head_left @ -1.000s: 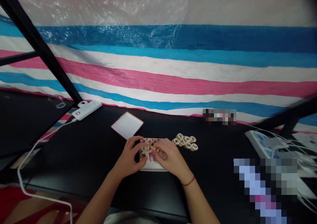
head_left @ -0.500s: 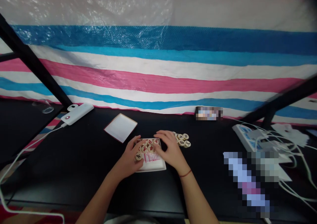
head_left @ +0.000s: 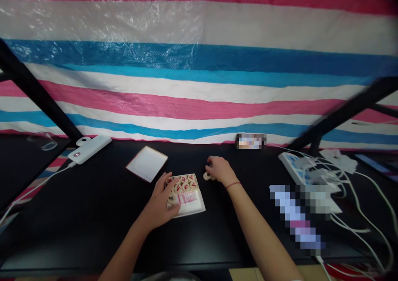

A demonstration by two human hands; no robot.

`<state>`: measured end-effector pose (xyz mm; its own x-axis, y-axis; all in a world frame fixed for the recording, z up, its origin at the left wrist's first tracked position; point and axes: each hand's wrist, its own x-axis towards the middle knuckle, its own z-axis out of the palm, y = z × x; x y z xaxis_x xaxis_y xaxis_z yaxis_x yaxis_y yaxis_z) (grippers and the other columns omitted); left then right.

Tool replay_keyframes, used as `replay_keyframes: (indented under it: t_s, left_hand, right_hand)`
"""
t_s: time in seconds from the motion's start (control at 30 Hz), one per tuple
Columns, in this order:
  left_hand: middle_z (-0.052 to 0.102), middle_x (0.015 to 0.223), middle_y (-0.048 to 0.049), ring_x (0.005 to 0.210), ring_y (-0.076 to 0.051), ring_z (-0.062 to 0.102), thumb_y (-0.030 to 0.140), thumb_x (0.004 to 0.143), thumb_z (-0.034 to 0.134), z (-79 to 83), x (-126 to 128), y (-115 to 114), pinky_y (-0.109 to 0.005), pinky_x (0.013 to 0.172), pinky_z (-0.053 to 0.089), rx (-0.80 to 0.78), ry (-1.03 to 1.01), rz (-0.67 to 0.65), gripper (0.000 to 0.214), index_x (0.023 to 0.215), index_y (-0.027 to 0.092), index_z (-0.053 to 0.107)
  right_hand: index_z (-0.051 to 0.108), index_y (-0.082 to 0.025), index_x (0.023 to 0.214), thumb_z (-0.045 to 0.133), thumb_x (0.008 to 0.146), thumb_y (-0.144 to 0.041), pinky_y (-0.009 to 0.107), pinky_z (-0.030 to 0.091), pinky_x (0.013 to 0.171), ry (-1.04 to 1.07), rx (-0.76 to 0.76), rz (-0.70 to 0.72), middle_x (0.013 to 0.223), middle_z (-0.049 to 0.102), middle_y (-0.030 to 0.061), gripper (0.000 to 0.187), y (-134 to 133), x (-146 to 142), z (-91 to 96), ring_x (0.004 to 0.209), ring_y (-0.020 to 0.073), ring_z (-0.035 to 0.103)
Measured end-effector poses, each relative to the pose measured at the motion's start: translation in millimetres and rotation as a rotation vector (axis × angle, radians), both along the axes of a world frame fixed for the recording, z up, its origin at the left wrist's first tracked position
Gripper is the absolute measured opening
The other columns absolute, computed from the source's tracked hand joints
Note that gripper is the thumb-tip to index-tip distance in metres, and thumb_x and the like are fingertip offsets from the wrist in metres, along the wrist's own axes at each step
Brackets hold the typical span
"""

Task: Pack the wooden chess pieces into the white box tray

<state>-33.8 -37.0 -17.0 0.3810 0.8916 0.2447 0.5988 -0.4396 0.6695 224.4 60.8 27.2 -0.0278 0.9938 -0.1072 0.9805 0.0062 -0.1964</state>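
Observation:
A shallow white box [head_left: 192, 207] lies on the dark tabletop. It holds rows of round cream Chinese chess pieces [head_left: 185, 186], most with red characters, and a black-marked piece [head_left: 171, 199] in the nearer row. My left hand [head_left: 160, 200] grips the box's left side, its thumb over the near part and its fingers across the far left pieces. To the right of the box, my right hand [head_left: 220, 169] bends its fingers down onto loose Chinese chess pieces [head_left: 207, 176]. The hand hides most of that cluster.
A pale-lined box lid [head_left: 147, 163] lies behind the box, to the left. Farther left is a white power bank [head_left: 90, 148] with a cable. On the right are a power strip [head_left: 294, 169], tangled white cables and blurred objects. A striped plastic sheet [head_left: 199, 102] hangs behind.
My right hand has left the box and moved right onto the loose pieces, its fingers curling. My left hand stays at the box's left side. The camera view has shifted slightly.

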Motion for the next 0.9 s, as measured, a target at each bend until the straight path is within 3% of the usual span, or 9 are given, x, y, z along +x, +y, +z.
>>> replay_keyframes:
  t_s: [0.33, 0.47, 0.57, 0.7, 0.8, 0.9]
  left_hand:
    - [0.033, 0.149, -0.0128, 0.138, -0.031, 0.034, 0.009, 0.074, 0.057, -0.3, -0.2, 8.7, -0.049, 0.113, 0.033, -0.028, -0.014, -0.002, 0.069, 0.139, 0.023, 0.042]
    - [0.032, 0.149, -0.0123, 0.138, -0.03, 0.034, 0.009, 0.073, 0.057, 0.5, 0.8, 21.1, -0.047, 0.114, 0.032, -0.049, 0.01, -0.024, 0.07, 0.139, 0.023, 0.042]
    - [0.029, 0.149, -0.0136, 0.139, -0.03, 0.032, 0.011, 0.073, 0.059, 0.4, 2.9, 28.1, -0.047, 0.114, 0.032, -0.043, 0.022, -0.027, 0.074, 0.143, 0.022, 0.036]
    - [0.031, 0.147, -0.0147, 0.138, -0.031, 0.032, 0.021, 0.077, 0.063, 1.9, 8.7, 26.7, -0.051, 0.112, 0.032, 0.146, -0.005, 0.028, 0.075, 0.145, 0.022, 0.031]
    - [0.044, 0.137, -0.0131, 0.129, -0.028, 0.043, 0.029, 0.085, 0.06, 7.2, 13.8, 24.4, -0.049, 0.108, 0.038, 0.286, -0.018, 0.058, 0.063, 0.142, 0.025, 0.035]
    - [0.056, 0.125, -0.0088, 0.116, -0.022, 0.055, 0.03, 0.093, 0.051, 14.2, 16.8, 27.3, -0.04, 0.101, 0.046, 0.289, 0.008, 0.033, 0.043, 0.135, 0.028, 0.046]
  right_hand:
    - [0.072, -0.014, 0.09, 0.071, 0.069, -0.015, 0.027, 0.045, 0.069, -0.006, -0.056, -0.007, 0.093, 0.072, 0.014, 0.021, 13.4, -1.6, 7.0, 0.089, 0.0255, 0.068]
    - [0.069, -0.012, 0.106, 0.07, 0.073, -0.018, 0.026, 0.047, 0.072, 0.057, 0.0, 0.01, 0.09, 0.073, 0.0125, 0.033, 13.8, -1.5, 17.4, 0.09, 0.0246, 0.068]
    - [0.059, -0.013, 0.124, 0.069, 0.078, -0.029, 0.024, 0.05, 0.062, 0.392, 0.02, 0.02, 0.088, 0.074, 0.0082, 0.05, 5.1, -6.5, 21.2, 0.072, 0.0178, 0.069]
    - [0.057, -0.014, 0.124, 0.071, 0.074, -0.038, 0.025, 0.052, 0.047, 1.049, -0.051, 0.012, 0.088, 0.073, 0.0055, 0.058, -20.4, -29.3, 13.5, 0.049, 0.0112, 0.061]
    - [0.06, -0.016, 0.12, 0.075, 0.069, -0.039, 0.026, 0.056, 0.05, 1.265, -0.072, 0.03, 0.092, 0.073, 0.0049, 0.058, -40.1, -50.5, 4.1, 0.051, 0.011, 0.063]
    - [0.062, -0.018, 0.116, 0.076, 0.068, -0.038, 0.026, 0.057, 0.055, 1.316, -0.065, 0.054, 0.094, 0.073, 0.0049, 0.054, -51.2, -62.8, -2.3, 0.056, 0.0117, 0.065]
